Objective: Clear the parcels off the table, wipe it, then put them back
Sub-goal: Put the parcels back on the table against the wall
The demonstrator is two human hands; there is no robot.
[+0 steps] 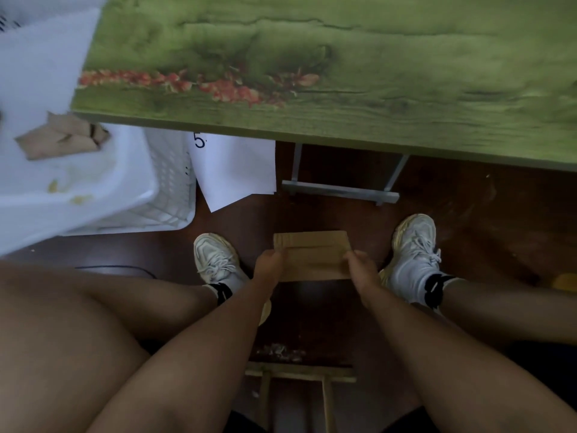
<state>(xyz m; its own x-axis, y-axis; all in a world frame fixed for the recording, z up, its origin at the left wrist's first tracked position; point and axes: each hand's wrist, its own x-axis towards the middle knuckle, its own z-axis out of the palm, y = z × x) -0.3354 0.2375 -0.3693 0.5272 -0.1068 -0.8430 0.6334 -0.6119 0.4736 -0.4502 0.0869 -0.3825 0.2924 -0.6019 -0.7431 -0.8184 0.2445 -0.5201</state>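
Note:
A flat brown cardboard parcel point(313, 254) is low over the dark floor between my feet. My left hand point(269, 265) grips its left edge and my right hand point(362, 270) grips its right edge. The green wood-print table point(343, 73) fills the upper part of the view, with no parcels on the part I can see. Another brown parcel point(62, 137) lies in a white plastic basket point(168, 182) at the left.
A white sheet of paper point(237, 170) marked with a number lies on the floor beside the basket. The table's grey metal leg frame point(340, 189) stands ahead of my shoes. A wooden stool frame point(299, 376) is beneath me. A black cable runs along the floor at left.

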